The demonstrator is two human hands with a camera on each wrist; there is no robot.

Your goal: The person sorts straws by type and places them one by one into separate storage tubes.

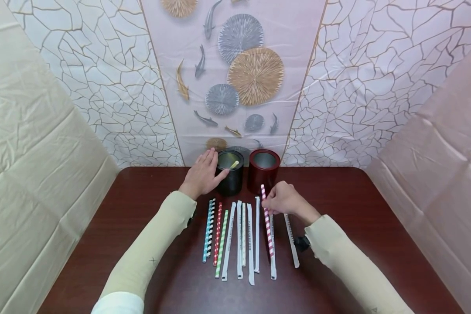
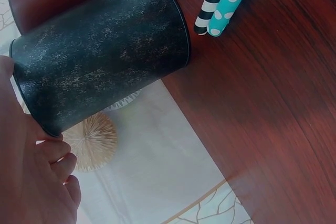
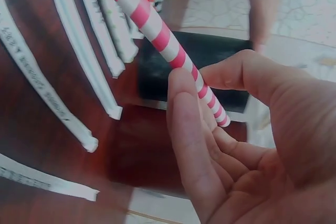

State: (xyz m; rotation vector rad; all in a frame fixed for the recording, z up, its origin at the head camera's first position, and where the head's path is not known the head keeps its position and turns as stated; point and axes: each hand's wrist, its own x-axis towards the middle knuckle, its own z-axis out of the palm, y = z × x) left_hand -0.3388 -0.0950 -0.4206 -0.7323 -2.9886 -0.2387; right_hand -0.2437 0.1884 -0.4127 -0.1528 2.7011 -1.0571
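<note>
Pale sleeves (image 1: 147, 250) on both arms come in closest to the camera, reaching up over a dark reddish-brown table (image 1: 172, 279). Left hand (image 1: 204, 173) is up against the rim of the black can (image 1: 229, 183) — fingers fairly straight along its left side, thumb spread across the near edge, so it's touching rather than clenched. Inside that can there's one pale yellow straw (image 1: 234, 164), its end poking up near the rim.

Right hand (image 1: 284, 198) has the pink-and-white striped straw (image 1: 267, 226) pinched between thumb and fingers. It's in front of the red can (image 1: 263, 174), slanted, top end pointing toward the can and bottom end over a wrapped straw (image 1: 273, 269). Can't tell if that bottom end touches anything.

Rest of the straws are in a loose row: teal dotted (image 1: 207, 231), black-and-white striped (image 1: 209, 244), red dotted (image 1: 217, 237) and green striped (image 1: 221, 246) on the left, then mostly white paper-wrapped ones (image 1: 250, 257) — plus another wrapped one by itself under the right wrist (image 1: 291, 240).
</note>
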